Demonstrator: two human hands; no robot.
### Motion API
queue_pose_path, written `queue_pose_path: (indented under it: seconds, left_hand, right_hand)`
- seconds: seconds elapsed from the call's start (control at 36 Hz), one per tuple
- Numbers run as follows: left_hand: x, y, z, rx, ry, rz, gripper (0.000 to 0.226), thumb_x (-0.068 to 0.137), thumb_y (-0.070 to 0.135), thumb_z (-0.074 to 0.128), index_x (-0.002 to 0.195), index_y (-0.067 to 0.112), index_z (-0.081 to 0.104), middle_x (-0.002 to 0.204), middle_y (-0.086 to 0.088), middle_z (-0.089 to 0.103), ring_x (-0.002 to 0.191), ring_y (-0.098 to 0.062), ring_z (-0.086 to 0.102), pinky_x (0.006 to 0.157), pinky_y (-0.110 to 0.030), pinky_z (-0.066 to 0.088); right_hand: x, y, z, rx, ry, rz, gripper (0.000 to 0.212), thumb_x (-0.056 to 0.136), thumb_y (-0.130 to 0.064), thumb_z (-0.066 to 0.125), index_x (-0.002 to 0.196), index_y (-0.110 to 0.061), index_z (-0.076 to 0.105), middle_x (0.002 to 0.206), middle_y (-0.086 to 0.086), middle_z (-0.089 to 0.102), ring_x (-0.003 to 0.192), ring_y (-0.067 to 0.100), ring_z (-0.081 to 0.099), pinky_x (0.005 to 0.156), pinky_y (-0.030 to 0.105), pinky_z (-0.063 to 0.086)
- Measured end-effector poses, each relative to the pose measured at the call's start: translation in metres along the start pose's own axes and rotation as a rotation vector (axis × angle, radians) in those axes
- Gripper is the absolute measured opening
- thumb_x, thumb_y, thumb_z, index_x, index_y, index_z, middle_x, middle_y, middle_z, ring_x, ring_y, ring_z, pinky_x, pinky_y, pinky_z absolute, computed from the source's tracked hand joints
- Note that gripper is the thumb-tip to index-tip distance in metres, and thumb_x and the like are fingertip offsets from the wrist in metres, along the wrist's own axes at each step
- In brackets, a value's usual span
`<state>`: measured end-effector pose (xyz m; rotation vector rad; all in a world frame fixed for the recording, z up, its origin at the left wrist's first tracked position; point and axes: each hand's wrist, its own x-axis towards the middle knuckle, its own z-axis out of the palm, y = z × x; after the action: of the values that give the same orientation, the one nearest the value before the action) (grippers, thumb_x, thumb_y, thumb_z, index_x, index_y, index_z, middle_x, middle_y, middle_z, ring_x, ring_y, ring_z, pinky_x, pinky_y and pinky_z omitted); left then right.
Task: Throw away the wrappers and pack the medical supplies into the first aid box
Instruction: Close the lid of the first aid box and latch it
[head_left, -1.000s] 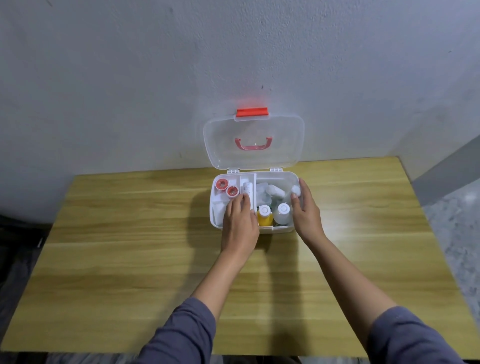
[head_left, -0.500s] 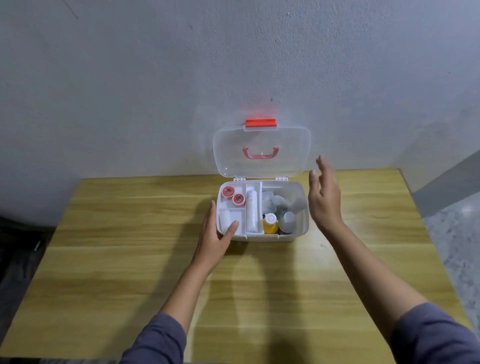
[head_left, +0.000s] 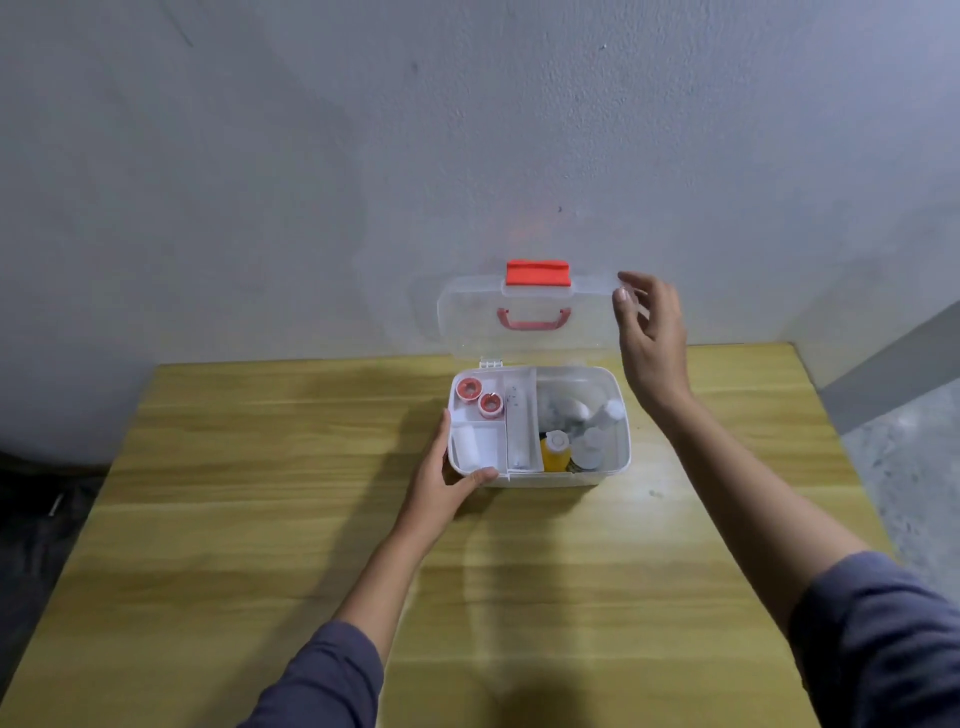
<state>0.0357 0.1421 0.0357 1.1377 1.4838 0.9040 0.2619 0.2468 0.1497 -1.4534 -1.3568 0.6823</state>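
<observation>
The box (head_left: 597, 477), on the table (head_left: 260, 467), is being gripped at its front-left corner by the left hand (head_left: 435, 491), thumb spread wide. The upright lid (head_left: 530, 345) is being pinched at its corner by the right hand (head_left: 655, 345).

White first aid box (head_left: 545, 479) stands open, clear lid (head_left: 524, 345) upright. Two red tape rolls (head_left: 469, 389) lie in its rear-left compartment; a yellow bottle (head_left: 554, 458) stands front-centre.

A wooden table (head_left: 260, 519) carries the open first aid box (head_left: 540, 480) near its far edge.
</observation>
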Motion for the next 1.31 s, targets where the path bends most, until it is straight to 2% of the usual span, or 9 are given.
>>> queue_pose_path:
  seconds: [0.11,0.22,0.36,0.44,0.58,0.78,1.03,1.19,1.31]
  left_hand:
    - [0.001,-0.001,-0.001,-0.048,0.014,0.02,0.101,0.057,0.041,0.081,0.143,0.026,0.03,0.143,0.001,0.046,0.132,-0.017,0.045,0.108,-0.049,0.039]
    - [0.004,-0.004,-0.002,-0.043,0.021,0.05,0.089,0.061,0.03,0.083,0.138,0.018,0.041,0.132,-0.002,0.058,0.123,-0.017,0.054,0.104,-0.048,0.044]
    - [0.009,-0.008,-0.004,-0.084,0.032,0.055,0.089,0.061,0.019,0.084,0.138,0.025,0.041,0.132,-0.002,0.058,0.12,-0.01,0.055,0.103,-0.034,0.044]
    - [0.012,-0.007,-0.004,-0.09,0.022,0.072,0.079,0.06,0.019,0.085,0.126,0.04,0.046,0.127,0.001,0.061,0.113,-0.004,0.058,0.098,-0.027,0.045]
    - [0.017,-0.004,-0.006,-0.088,-0.004,0.103,0.089,0.055,0.027,0.084,0.134,0.023,0.044,0.132,-0.002,0.058,0.121,-0.012,0.055,0.102,-0.036,0.045]
    - [0.015,-0.003,-0.008,-0.019,-0.038,0.106,0.091,0.065,0.014,0.082,0.142,0.016,0.033,0.142,-0.006,0.048,0.131,-0.018,0.046,0.11,-0.048,0.037]
    - [0.011,0.002,-0.003,-0.017,-0.044,0.108,0.095,0.067,0.038,0.078,0.145,0.021,0.026,0.148,0.0,0.04,0.137,-0.015,0.037,0.113,-0.046,0.033]
    - [0.011,0.004,-0.002,-0.03,-0.048,0.097,0.09,0.072,0.028,0.077,0.145,0.018,0.026,0.149,-0.004,0.04,0.138,-0.018,0.037,0.113,-0.048,0.032]
    - [0.011,0.002,-0.002,-0.028,-0.042,0.089,0.089,0.073,0.024,0.077,0.145,0.017,0.026,0.148,-0.005,0.04,0.137,-0.019,0.037,0.113,-0.048,0.032]
  right_hand:
    - [-0.031,0.006,-0.013,0.05,-0.037,-0.035,0.023,0.095,-0.018,0.047,0.117,-0.016,0.053,0.115,0.0,0.049,0.11,0.006,0.049,0.102,0.036,0.042]
    - [-0.061,0.02,-0.022,0.054,-0.053,-0.08,0.028,0.091,-0.018,0.051,0.118,-0.025,0.05,0.115,-0.005,0.047,0.111,-0.008,0.046,0.104,0.025,0.039]
    - [-0.095,0.046,-0.024,-0.004,-0.047,-0.126,0.038,0.087,-0.02,0.06,0.122,-0.027,0.047,0.123,-0.004,0.045,0.121,0.006,0.045,0.105,0.02,0.037]
    - [-0.112,0.062,-0.021,-0.079,-0.043,-0.141,0.041,0.084,-0.02,0.062,0.123,-0.019,0.049,0.124,-0.003,0.044,0.123,0.017,0.046,0.105,0.033,0.04]
    - [-0.131,0.074,-0.012,-0.131,-0.048,-0.072,0.043,0.083,-0.005,0.063,0.123,-0.011,0.051,0.127,0.006,0.043,0.124,0.019,0.044,0.101,0.051,0.042]
    - [-0.134,0.068,-0.008,-0.151,-0.028,-0.032,0.044,0.081,-0.006,0.066,0.123,-0.009,0.051,0.129,0.01,0.043,0.124,0.016,0.042,0.105,0.043,0.04]
    - [-0.129,0.063,-0.002,-0.164,-0.008,-0.031,0.031,0.088,-0.015,0.06,0.118,-0.011,0.054,0.125,0.006,0.044,0.115,-0.001,0.039,0.098,0.001,0.026]
    - [-0.108,0.053,0.011,-0.165,-0.054,0.009,0.03,0.086,-0.028,0.062,0.112,-0.015,0.057,0.125,0.002,0.046,0.117,0.006,0.04,0.091,-0.001,0.027]
    - [-0.109,0.055,0.012,-0.163,-0.099,0.027,0.037,0.081,-0.033,0.067,0.113,-0.018,0.056,0.132,-0.001,0.042,0.126,0.012,0.037,0.098,0.02,0.03]
